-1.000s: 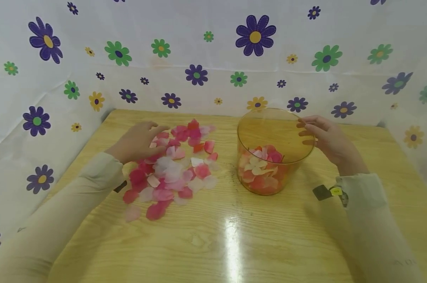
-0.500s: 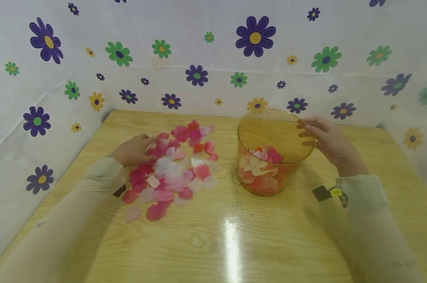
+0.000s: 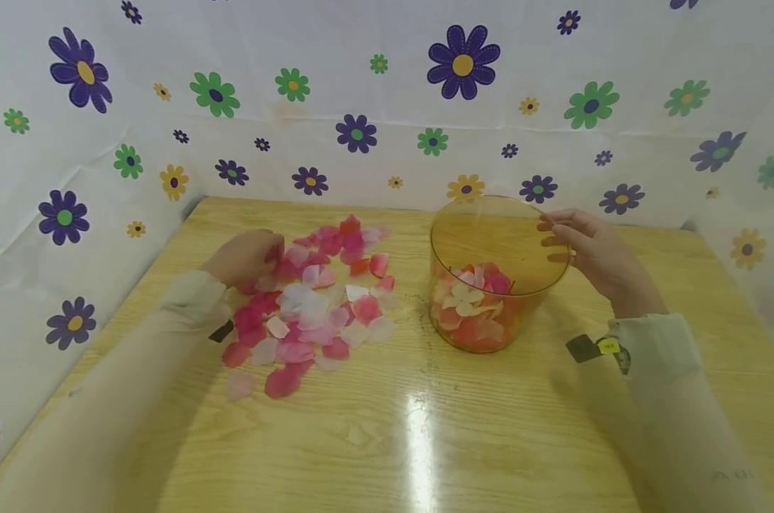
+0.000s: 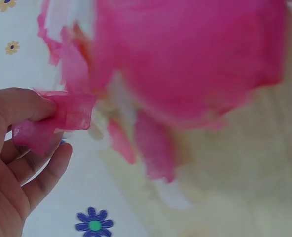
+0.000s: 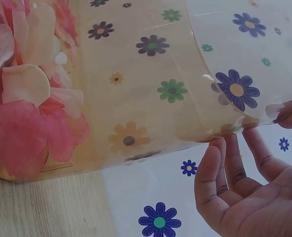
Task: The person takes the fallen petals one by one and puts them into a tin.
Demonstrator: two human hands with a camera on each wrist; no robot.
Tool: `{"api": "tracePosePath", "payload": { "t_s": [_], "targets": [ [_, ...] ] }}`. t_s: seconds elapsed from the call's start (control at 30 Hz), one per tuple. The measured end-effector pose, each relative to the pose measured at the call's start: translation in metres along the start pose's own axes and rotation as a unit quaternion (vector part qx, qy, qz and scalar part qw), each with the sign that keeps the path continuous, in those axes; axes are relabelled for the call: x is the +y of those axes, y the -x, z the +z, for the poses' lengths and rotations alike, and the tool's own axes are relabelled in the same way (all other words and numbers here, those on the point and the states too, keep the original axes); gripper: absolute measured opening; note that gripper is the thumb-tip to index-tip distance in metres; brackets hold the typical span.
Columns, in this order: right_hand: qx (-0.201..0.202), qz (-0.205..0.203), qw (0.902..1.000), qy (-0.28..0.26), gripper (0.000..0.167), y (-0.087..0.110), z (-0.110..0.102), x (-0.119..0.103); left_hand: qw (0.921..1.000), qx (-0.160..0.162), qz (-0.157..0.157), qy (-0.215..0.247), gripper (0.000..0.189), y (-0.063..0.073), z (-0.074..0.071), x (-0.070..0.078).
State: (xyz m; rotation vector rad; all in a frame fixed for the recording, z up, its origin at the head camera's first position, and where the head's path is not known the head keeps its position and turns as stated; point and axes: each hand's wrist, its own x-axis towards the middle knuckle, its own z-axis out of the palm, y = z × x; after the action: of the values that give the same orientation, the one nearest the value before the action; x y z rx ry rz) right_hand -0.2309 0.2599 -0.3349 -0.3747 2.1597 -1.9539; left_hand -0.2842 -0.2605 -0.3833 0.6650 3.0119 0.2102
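Pink petals [image 4: 79, 112] are pinched between the thumb and fingers of my left hand [image 3: 247, 256], at the upper left edge of a loose spread of pink, white and red artificial petals [image 3: 310, 306] on the table. To the right stands a clear amber plastic bucket [image 3: 447, 246], with petals [image 3: 479, 303] in its bottom, a cream flower shape among them. My right hand [image 3: 607, 267] holds this bucket by its right side near the rim. In the right wrist view its fingertips [image 5: 215, 148] meet the outer wall, and the thumb is partly cut off at the right.
The wooden table [image 3: 361, 442] backs onto a white cloth [image 3: 399, 92] printed with purple, green and yellow flowers. Dark camera straps [image 3: 592, 348] show at the wrists. Bare wood lies between petal spread and bucket.
My left hand has drawn back slightly left, its fingers closing from spread to a pinch on pink petals. The right hand and the bucket have stayed in place.
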Motion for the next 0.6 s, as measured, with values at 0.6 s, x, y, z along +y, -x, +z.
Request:
{"api": "tracePosePath", "payload": {
  "t_s": [0.6],
  "targets": [
    [-0.004,0.004,0.9999,-0.01,0.015,-0.003,-0.002,-0.003,0.998,0.028,0.054,-0.018,0.006,-0.007,-0.101,0.052]
  ]
}}
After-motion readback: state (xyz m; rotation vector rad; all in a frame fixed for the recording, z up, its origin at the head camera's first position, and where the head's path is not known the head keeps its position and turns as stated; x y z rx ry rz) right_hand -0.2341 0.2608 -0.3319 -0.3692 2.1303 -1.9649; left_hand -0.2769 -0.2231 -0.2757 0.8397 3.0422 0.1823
